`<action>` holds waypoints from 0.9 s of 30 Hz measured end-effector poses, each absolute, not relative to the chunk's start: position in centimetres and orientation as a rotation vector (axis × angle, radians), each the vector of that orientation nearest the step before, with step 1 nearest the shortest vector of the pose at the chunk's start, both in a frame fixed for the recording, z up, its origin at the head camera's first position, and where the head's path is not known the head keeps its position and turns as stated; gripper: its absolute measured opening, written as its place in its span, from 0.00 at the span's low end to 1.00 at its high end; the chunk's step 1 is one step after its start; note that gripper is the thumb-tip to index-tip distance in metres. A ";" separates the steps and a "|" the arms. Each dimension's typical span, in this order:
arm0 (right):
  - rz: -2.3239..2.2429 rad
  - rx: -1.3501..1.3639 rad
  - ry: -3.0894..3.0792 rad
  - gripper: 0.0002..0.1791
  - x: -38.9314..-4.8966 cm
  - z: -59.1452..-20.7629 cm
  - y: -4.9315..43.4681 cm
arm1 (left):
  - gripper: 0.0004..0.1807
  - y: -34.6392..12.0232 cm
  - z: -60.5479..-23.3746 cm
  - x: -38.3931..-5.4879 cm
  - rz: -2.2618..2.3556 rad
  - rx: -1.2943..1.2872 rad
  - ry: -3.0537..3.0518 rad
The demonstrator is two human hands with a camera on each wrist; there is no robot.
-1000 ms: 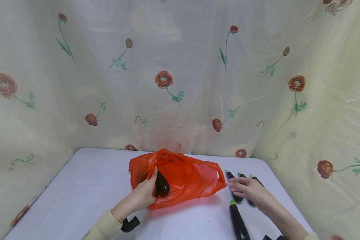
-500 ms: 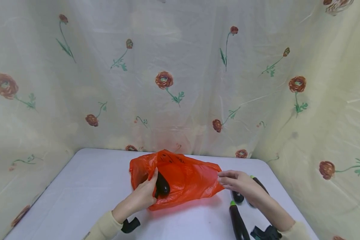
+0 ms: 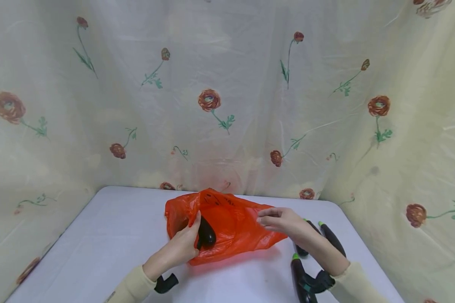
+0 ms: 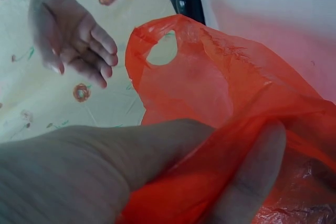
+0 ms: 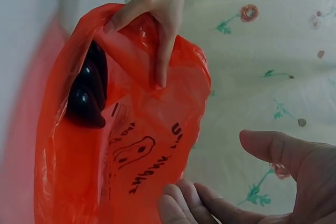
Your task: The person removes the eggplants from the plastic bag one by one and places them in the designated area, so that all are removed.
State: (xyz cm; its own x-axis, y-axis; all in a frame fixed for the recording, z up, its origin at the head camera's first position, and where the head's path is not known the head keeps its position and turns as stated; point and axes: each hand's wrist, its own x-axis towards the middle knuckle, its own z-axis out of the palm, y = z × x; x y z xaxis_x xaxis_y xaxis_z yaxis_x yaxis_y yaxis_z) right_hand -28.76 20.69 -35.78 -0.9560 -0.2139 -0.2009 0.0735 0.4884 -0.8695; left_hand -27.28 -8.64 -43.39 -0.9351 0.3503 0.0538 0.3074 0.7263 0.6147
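My left hand [image 3: 180, 246] pinches the mouth of a red plastic bag [image 3: 231, 229], with thumb and fingers on either side of the film in the left wrist view. Several dark, glossy eggplants [image 5: 86, 93] lie inside the bag, seen through its gaping mouth in the right wrist view. Above the bag's right end hovers my right hand [image 3: 284, 223], its fingers loosely bent and nothing in them. Beside the bag on the right, more eggplants [image 3: 333, 239] with green stem ends lie on the table, partly behind the right forearm. Another eggplant [image 3: 298, 273] lies nearer the front, under the right wrist strap.
The white table [image 3: 113, 227] has rounded far corners. A flower-printed curtain [image 3: 242, 126] hangs behind it and along both sides. Dark straps [image 3: 166, 284] show at both wrists. The bag's handle loop [image 4: 163, 50] stands out at its end in the left wrist view.
My right hand has moved left from over the loose eggplants to above the bag's right end. The left hand keeps its hold on the bag.
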 end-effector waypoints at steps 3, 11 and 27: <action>-1.429 -0.127 2.468 0.29 -29.2 -35.8 19.8 | 0.57 -8.7 -43.4 -27.3 0.996 0.546 2.855; -1.428 -0.198 2.425 0.26 -30.6 -36.1 17.6 | 0.57 -8.6 -43.5 -27.4 0.989 0.544 2.858; -1.493 -0.225 2.296 0.20 -33.2 -37.1 14.7 | 0.57 -8.8 -43.5 -27.4 1.010 0.524 2.830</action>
